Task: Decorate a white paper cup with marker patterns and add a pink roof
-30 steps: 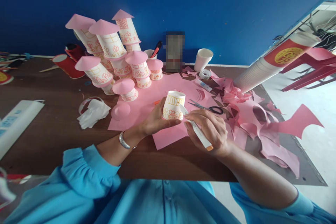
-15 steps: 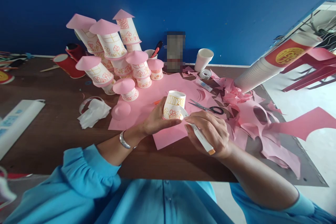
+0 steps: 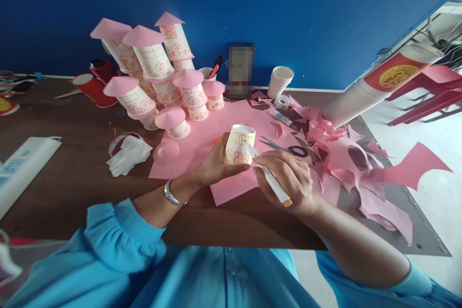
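A white paper cup (image 3: 239, 144) with a yellow window pattern and red and yellow flowers is held by my left hand (image 3: 218, 162), which wraps round its left side and base. My right hand (image 3: 287, 178) grips a white craft knife (image 3: 275, 185) with an orange end. Its blade meets the drawn right side of the cup. Beneath both lies a large pink paper sheet (image 3: 205, 139). Dark-handled scissors (image 3: 285, 147) rest just behind my right hand. To the left stand decorated cup towers (image 3: 153, 62) with pink cone roofs.
Pink paper scraps (image 3: 346, 154) cover the right side of the table. Behind them leans a tall stack of cups (image 3: 355, 101). A tape roll (image 3: 282, 101), a glue tube (image 3: 280, 117) and a white cup (image 3: 279, 82) stand or lie near the blue wall. Crumpled tissue (image 3: 130, 154) lies left.
My right hand and the knife have shifted slightly to the left and up along the cup. The pink scrap hanging at the right edge has swung a little.
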Available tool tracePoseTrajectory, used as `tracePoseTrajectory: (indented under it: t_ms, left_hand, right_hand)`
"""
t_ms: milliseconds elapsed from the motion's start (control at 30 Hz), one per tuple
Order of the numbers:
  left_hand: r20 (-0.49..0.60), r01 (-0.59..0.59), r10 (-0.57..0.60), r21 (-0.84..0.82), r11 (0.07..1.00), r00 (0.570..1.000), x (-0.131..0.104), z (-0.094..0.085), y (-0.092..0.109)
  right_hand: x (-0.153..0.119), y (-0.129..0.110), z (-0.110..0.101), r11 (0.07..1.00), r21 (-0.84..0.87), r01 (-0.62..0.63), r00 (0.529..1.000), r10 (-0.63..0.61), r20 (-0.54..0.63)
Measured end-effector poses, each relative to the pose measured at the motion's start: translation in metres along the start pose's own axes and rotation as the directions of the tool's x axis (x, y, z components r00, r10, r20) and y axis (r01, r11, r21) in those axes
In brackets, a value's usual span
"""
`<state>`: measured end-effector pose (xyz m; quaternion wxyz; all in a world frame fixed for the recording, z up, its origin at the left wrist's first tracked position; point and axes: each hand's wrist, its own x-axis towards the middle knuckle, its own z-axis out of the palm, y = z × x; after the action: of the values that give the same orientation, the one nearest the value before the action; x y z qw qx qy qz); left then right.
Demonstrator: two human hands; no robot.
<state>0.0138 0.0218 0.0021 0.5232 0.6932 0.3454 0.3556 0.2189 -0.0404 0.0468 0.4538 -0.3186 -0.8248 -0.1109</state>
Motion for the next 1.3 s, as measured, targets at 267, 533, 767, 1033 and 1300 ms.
tracePoseTrajectory:
  t_ms: [267, 533, 767, 1033, 1300]
  left_hand:
    - [-0.010, 0.002, -0.002, 0.051, 0.999, 1.000, 0.0001, -0.0005, -0.0013]
    - [-0.012, -0.009, 0.009, 0.024, 1.000, 1.000, -0.0009, -0.0008, -0.0009]
    - [-0.012, -0.033, 0.033, 0.029, 0.999, 0.999, -0.0008, -0.0007, -0.0043]
    - [-0.041, -0.067, 0.073, 0.127, 0.990, 0.997, -0.0028, 0.0000, -0.0058]
    - [-0.034, -0.061, 0.065, 0.111, 0.992, 0.997, -0.0019, 0.0010, -0.0030]
  right_hand:
    - [-0.0014, -0.0032, 0.0022, 0.999, 0.034, -0.004, 1.000, 0.003, 0.025]
    - [-0.0023, -0.0029, 0.0033, 0.999, 0.041, 0.028, 0.999, -0.029, 0.021]
    - [-0.0001, 0.0005, -0.0050, 1.000, -0.011, 0.000, 1.000, 0.000, 0.002]
    - [0.0032, 0.0004, -0.0037, 1.000, -0.028, 0.012, 1.000, -0.012, -0.007]
    - [-0.0009, -0.0002, -0.0004, 1.000, 0.004, 0.005, 1.000, -0.005, 0.002]
